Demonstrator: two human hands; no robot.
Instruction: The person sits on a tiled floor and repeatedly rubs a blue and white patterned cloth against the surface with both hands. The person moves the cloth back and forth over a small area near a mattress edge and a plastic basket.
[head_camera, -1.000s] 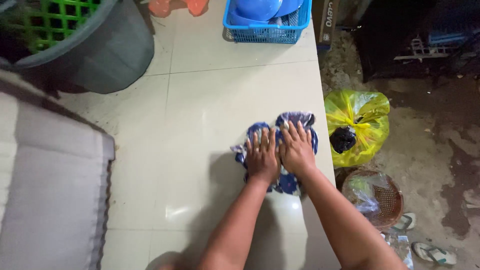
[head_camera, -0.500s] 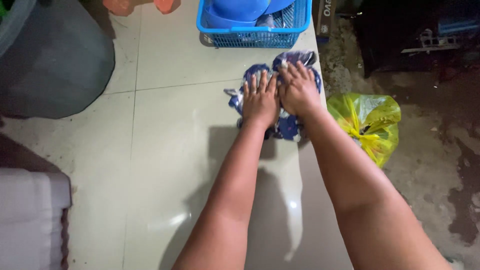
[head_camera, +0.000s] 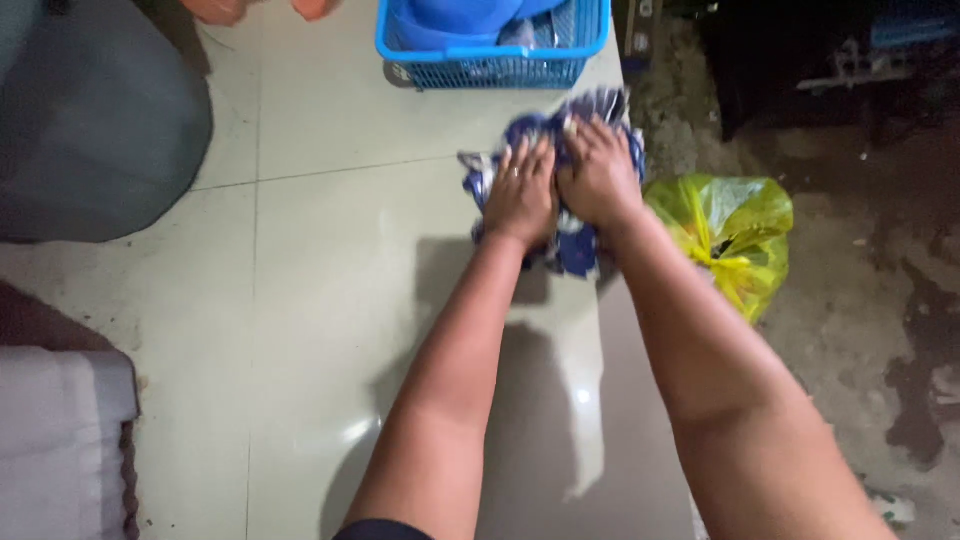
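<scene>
Both hands are flat on the cloth, palms down, fingers stretched out and close together, pointing to about 12 o'clock. Neither hand is pinching or gripping anything, they're just pressing. The left hand (head_camera: 520, 195) and right hand (head_camera: 598, 178) sit side by side, thumbs nearly touching.

The cloth (head_camera: 575, 250) is a blue and white patterned piece, bunched into a small bundle right under the palms. Bits of it stick out past the fingertips at 12 o'clock, a corner pokes out at 9 o'clock of the left hand, and a fold shows below the wrists at 6 o'clock.

Progress-wise, I'd say the cloth looks already gathered up small and is being pressed or scrubbed against the tiles. It's still lumpy, not a neat flat fold, so I'd guess the job's only partway.

Going outward: the bundle lies on the pale tiled floor (head_camera: 330, 280), close to its edge at 3 o'clock. A blue basket (head_camera: 480, 62) sits just past the cloth at 11 o'clock. A yellow bag (head_camera: 735, 235) is on the rough ground at 3 o'clock. A grey tub (head_camera: 100, 130) is well off at 9 to 10 o'clock.
</scene>
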